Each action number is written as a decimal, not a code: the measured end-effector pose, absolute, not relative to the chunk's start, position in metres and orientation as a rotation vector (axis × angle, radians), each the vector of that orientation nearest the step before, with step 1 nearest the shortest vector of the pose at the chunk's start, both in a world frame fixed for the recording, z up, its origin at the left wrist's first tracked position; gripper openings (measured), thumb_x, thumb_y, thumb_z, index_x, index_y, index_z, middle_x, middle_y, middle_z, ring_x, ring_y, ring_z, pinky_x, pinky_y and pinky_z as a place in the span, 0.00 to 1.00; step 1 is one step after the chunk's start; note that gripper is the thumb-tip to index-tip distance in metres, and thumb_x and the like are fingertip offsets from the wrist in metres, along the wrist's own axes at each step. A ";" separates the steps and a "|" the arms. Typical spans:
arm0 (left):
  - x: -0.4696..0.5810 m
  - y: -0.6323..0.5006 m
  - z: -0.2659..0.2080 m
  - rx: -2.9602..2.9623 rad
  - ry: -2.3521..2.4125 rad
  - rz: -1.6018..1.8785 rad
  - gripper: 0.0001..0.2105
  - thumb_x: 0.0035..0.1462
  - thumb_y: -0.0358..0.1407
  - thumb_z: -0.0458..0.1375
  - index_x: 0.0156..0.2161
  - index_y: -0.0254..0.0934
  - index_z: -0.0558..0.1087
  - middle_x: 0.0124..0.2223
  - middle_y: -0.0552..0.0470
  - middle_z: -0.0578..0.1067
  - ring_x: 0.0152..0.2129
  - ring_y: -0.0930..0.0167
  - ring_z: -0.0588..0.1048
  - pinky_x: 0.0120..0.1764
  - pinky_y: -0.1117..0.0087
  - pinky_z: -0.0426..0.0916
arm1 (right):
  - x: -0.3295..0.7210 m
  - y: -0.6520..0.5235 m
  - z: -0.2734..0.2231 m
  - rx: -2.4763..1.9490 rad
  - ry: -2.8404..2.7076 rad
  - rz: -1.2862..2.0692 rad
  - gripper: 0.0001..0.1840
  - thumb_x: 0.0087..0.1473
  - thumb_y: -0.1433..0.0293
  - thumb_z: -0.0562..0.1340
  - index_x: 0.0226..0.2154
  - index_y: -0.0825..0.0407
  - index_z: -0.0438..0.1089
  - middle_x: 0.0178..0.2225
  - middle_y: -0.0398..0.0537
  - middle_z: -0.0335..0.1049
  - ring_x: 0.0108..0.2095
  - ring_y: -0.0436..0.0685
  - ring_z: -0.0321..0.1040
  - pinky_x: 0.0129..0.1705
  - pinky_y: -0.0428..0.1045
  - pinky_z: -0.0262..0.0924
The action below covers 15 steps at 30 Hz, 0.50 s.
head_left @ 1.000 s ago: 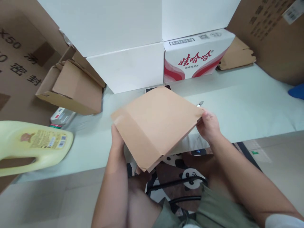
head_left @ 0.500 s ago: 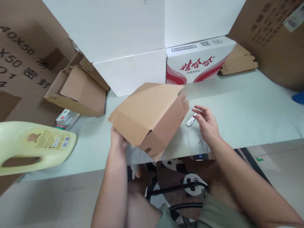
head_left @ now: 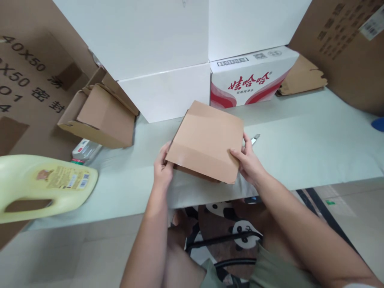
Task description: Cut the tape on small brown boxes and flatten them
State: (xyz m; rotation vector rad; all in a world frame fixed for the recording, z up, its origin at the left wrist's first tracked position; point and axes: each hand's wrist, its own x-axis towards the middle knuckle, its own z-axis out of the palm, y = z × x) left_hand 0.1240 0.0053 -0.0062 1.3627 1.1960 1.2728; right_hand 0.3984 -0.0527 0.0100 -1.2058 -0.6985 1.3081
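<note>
A brown cardboard box [head_left: 208,138] is between my hands above the table, its broad top panel facing me. My left hand [head_left: 163,166] grips the box's left edge, the fingers partly hidden beneath it. On the opposite side, my right hand [head_left: 247,159] clasps the edge, thumb on the top panel and other fingers along the side. A utility knife [head_left: 255,139] lies on the table just beyond my right hand, which covers part of it.
A folded-open cardboard box [head_left: 105,114] and a clear plastic bottle [head_left: 85,150] stand at the left, near a large yellow jug [head_left: 69,192]. White cartons [head_left: 168,94] and a red-and-white carton [head_left: 246,86] line the back of the pale green table [head_left: 324,148]. Flattened cardboard [head_left: 303,78] lies at the back right.
My right hand has moved left from beside the knife and taken hold of the box's right edge. The box has turned and its top now faces me more squarely.
</note>
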 end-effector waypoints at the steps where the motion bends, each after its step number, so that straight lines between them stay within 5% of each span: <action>1: 0.120 0.006 -0.007 1.430 1.188 1.288 0.20 0.51 0.41 0.65 0.51 0.42 0.78 0.61 0.44 0.74 0.64 0.58 0.67 0.66 0.55 0.60 | 0.402 -0.052 0.008 -1.213 -0.682 1.308 0.53 0.46 0.57 0.72 0.67 0.32 0.45 0.66 0.50 0.63 0.58 0.64 0.71 0.50 0.61 0.74; 6: 0.105 0.009 -0.004 1.532 1.026 1.046 0.26 0.42 0.39 0.64 0.51 0.41 0.80 0.69 0.43 0.65 0.69 0.51 0.58 0.70 0.51 0.49 | 0.422 -0.048 -0.005 -1.255 -0.634 1.307 0.33 0.45 0.63 0.68 0.55 0.39 0.63 0.49 0.45 0.76 0.41 0.62 0.76 0.39 0.60 0.75; 10: 0.105 0.005 0.001 1.284 1.110 0.986 0.26 0.50 0.53 0.63 0.51 0.43 0.78 0.76 0.48 0.48 0.69 0.48 0.57 0.59 0.53 0.68 | 0.430 -0.048 -0.001 -1.238 -0.612 1.301 0.35 0.40 0.67 0.66 0.54 0.41 0.65 0.43 0.43 0.78 0.35 0.61 0.75 0.35 0.58 0.72; 13: 0.108 0.001 0.007 1.119 1.126 0.966 0.43 0.45 0.62 0.66 0.65 0.50 0.64 0.75 0.43 0.51 0.62 0.50 0.68 0.43 0.62 0.76 | 0.427 -0.053 0.008 -1.180 -0.645 1.339 0.38 0.37 0.67 0.69 0.55 0.40 0.65 0.48 0.45 0.77 0.38 0.61 0.75 0.36 0.55 0.71; 15: 0.109 -0.001 0.011 1.079 1.044 0.945 0.55 0.39 0.65 0.68 0.70 0.52 0.53 0.72 0.40 0.58 0.58 0.52 0.72 0.41 0.63 0.76 | 0.422 -0.057 0.014 -1.117 -0.733 1.401 0.37 0.39 0.61 0.71 0.54 0.41 0.66 0.51 0.47 0.75 0.42 0.62 0.76 0.39 0.56 0.72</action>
